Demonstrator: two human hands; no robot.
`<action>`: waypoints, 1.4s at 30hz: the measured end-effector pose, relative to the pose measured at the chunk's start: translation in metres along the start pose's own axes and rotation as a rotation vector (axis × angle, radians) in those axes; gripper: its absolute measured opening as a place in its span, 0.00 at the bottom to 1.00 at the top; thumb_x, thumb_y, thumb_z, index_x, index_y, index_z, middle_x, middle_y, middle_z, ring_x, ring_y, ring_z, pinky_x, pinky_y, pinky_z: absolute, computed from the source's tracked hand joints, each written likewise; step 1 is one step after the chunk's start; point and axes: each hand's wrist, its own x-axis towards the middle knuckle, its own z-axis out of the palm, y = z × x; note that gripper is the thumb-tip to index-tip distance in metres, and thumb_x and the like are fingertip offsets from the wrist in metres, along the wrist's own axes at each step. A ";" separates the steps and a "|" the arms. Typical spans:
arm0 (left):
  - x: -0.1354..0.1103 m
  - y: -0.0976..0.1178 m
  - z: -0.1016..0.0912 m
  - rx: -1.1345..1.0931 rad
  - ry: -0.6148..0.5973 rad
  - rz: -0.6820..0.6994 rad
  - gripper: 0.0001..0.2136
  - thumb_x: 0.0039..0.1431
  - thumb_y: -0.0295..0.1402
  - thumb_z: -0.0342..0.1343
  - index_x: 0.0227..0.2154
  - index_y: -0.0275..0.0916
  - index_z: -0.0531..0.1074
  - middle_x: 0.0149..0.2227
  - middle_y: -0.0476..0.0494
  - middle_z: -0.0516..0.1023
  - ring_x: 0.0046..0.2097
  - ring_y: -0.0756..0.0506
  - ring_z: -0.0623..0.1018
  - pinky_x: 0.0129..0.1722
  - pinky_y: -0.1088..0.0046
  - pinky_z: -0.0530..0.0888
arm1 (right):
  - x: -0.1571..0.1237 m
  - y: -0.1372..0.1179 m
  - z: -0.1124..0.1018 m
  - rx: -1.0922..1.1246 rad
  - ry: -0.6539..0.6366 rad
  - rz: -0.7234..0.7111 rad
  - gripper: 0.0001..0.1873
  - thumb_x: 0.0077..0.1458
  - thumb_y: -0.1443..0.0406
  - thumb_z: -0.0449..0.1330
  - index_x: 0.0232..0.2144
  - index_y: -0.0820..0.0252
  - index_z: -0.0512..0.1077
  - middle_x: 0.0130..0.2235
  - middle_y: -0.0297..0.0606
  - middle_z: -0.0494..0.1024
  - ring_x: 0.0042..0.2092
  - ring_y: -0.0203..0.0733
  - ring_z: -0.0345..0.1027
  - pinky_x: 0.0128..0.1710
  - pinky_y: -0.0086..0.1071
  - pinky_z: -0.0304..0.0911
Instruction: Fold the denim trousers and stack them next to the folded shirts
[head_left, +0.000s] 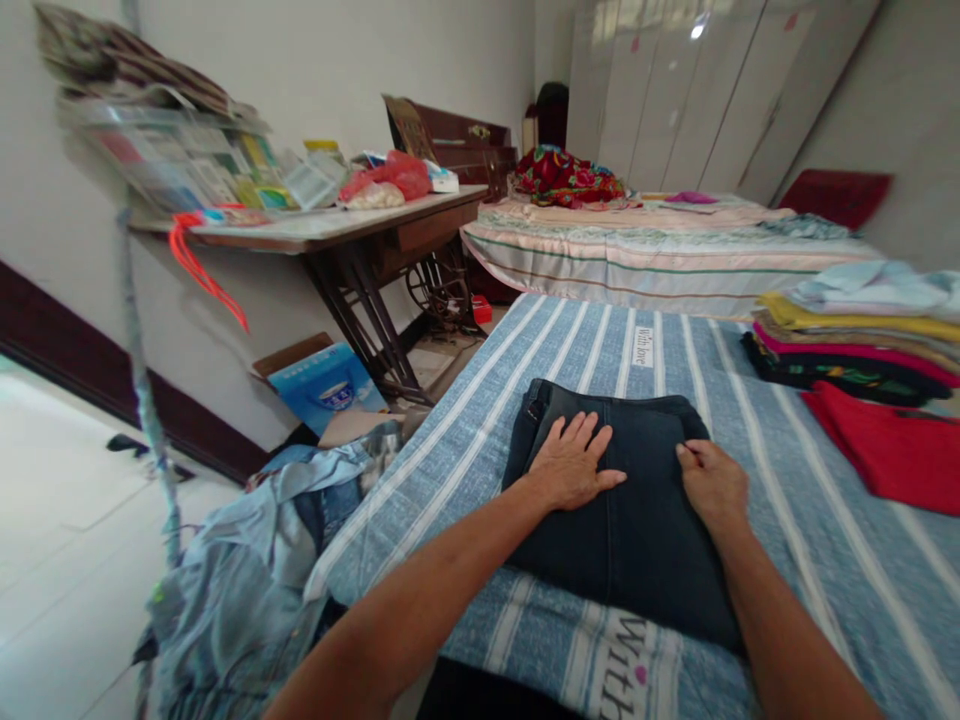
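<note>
Dark trousers (pixel 645 540) lie folded on the near part of a blue striped cover (pixel 465 450), waistband at the far side. The left hand (pixel 574 465) rests flat on top of them, left of the middle seam, fingers slightly fanned and thumb held out to the right. The right hand (pixel 716 485) is at their right edge, fingers curled, pinching the cloth against the thumb. At near left, rumpled pale blue clothes (pixel 247 560) hang low beside the cover. Farther off at right lies a red garment (pixel 892 450), with a folded clothes stack (pixel 855 350) just beyond. At far left stands a cluttered table (pixel 315 232); across the far side, a second bed (pixel 637 255) fronts pale wardrobe doors (pixel 675 100).
</note>
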 end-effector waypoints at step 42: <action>-0.051 -0.066 -0.054 -1.386 -0.049 -0.904 0.23 0.31 0.44 0.68 0.30 0.35 0.73 0.29 0.43 0.79 0.32 0.43 0.79 0.27 0.72 0.74 | -0.032 0.013 -0.068 0.511 -0.476 0.454 0.23 0.48 0.46 0.55 0.33 0.60 0.67 0.14 0.25 0.62 0.13 0.33 0.56 0.10 0.24 0.47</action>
